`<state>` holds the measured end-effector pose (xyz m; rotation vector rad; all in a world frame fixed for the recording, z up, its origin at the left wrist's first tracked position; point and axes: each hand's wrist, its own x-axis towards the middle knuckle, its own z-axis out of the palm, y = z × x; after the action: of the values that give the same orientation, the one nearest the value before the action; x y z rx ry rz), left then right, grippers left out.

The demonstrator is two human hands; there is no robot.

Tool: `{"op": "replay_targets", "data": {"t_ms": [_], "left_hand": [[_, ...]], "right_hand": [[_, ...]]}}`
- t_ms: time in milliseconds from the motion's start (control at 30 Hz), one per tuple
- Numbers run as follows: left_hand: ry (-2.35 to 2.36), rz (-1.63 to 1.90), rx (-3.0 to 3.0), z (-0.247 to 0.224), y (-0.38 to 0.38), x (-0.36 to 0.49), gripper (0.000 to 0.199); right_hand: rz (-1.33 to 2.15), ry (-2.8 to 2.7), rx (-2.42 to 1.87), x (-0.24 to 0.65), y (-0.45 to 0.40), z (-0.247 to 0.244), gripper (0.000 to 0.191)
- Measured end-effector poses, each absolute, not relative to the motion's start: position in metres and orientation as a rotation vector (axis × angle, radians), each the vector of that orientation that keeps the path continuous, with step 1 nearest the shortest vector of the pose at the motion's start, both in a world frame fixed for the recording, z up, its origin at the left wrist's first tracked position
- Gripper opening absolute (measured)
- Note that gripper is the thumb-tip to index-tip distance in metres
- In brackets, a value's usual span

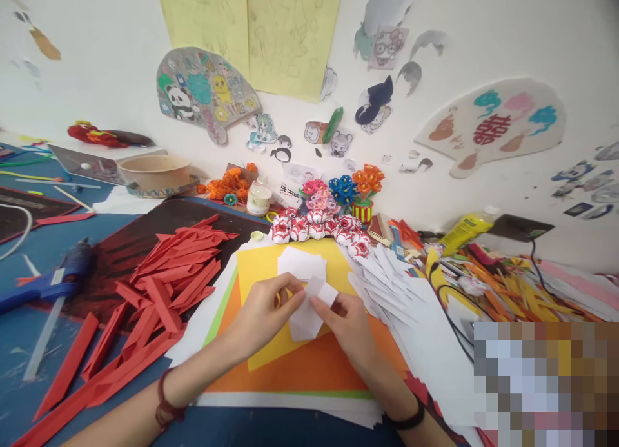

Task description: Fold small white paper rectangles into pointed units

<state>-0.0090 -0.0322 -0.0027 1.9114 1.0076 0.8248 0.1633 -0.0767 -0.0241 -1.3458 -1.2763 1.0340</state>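
Note:
Between my two hands is a small white sheet of paper (304, 323) with creased, folded parts. My left hand (264, 311) pinches its upper left edge between thumb and fingers. On the other side, my right hand (349, 321) is closed on the paper's right part, thumb on top. Just behind lies a small stack of white paper pieces (300, 261). Beneath everything are a yellow sheet (251, 266) and an orange sheet (290, 373), with green and white sheets showing at the edges.
Red folded paper strips (169, 286) are heaped on the left, near a blue glue gun (53, 282). White folded strips (382, 282) lie to the right. Red-and-white paper balls (316, 228), a small jar (259, 197) and flower crafts (343, 192) line the back by the wall.

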Motion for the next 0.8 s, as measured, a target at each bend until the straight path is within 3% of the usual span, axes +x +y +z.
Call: {"op": "replay_targets", "data": {"t_ms": [300,600,700,800], "left_hand": [[1.189,0.982,2.257,-0.003,-0.040,-0.009,0.016],[0.792,1.152,3.146,-0.011,-0.040,-0.019,0.022],[0.701,1.130,3.027,-0.009,-0.040,-0.018,0.025],[0.790,1.116,2.552,-0.004,-0.038,-0.015,0.022]], "right_hand": [[1.061,-1.367,-1.404,0.156,-0.083,-0.029,0.035],[1.071,-1.364,-1.355,0.153,-0.085,-0.026,0.039],[1.014,-1.383,-1.391,0.153,-0.085,-0.027,0.040],[0.984,-1.382,-1.420,0.154,-0.084,-0.025,0.039]]}}
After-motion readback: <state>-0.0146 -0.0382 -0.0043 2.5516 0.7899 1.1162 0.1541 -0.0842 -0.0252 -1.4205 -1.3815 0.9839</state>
